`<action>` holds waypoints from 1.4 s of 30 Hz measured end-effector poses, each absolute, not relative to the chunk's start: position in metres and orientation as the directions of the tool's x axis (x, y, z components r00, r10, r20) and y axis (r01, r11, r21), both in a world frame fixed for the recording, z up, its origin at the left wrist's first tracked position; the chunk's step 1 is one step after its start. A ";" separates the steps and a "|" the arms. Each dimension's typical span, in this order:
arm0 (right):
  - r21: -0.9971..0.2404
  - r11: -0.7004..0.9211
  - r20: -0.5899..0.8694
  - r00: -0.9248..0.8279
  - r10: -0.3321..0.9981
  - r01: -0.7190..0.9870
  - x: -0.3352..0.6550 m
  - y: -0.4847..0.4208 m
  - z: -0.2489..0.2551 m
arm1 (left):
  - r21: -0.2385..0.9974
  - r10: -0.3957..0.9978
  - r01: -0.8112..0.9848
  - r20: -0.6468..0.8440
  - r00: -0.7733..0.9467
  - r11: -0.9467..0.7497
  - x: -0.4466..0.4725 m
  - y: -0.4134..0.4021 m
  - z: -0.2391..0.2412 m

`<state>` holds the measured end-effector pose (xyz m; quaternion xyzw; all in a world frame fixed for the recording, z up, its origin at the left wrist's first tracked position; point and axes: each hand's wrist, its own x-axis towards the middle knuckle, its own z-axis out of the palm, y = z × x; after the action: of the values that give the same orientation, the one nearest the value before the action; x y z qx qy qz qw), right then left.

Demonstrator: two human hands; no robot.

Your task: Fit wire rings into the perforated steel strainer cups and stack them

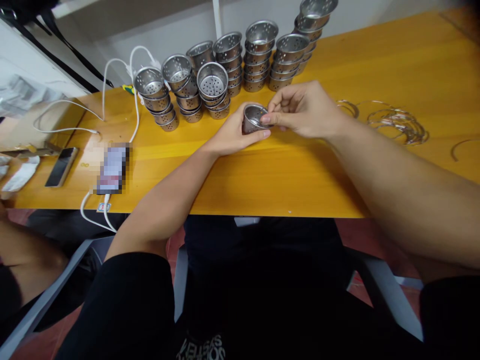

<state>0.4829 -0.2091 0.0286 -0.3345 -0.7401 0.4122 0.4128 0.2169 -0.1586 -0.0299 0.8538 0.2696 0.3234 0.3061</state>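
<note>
My left hand (232, 135) is wrapped round a small perforated metal cup (252, 118), held just above the yellow table (262, 175). My right hand (303, 110) pinches at the cup's rim with thumb and fingertips closed; whether something thin sits in the pinch I cannot make out. Behind the hands stand several stacks of the same perforated metal cups (225, 65). A loose pile of thin wire rings (397, 122) lies on the table to the right of my right forearm.
At the table's left lie a phone (62, 166), a second blurred-out phone (112, 169) and white charging cables (112, 90). Another person's arm (26, 260) shows at the lower left. A single wire ring (463, 147) lies at the far right.
</note>
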 end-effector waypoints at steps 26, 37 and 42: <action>-0.471 0.784 0.619 -0.481 0.621 0.404 0.497 -0.212 0.032 | 0.654 0.710 0.349 0.433 0.556 -0.672 0.210 -0.143 -0.041; -0.514 0.769 0.503 -0.592 0.630 0.381 0.484 -0.211 0.017 | 0.645 0.701 0.331 0.477 0.530 -0.689 0.212 -0.168 -0.020; -0.549 0.737 0.528 -0.520 0.671 0.394 0.490 -0.210 0.019 | 0.682 0.694 0.275 0.469 0.546 -0.677 0.214 -0.166 -0.029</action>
<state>0.4896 -0.2098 0.0186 -0.3125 -0.8522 0.1836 0.3774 0.2145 -0.1658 -0.0287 0.8342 0.2905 0.3778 0.2774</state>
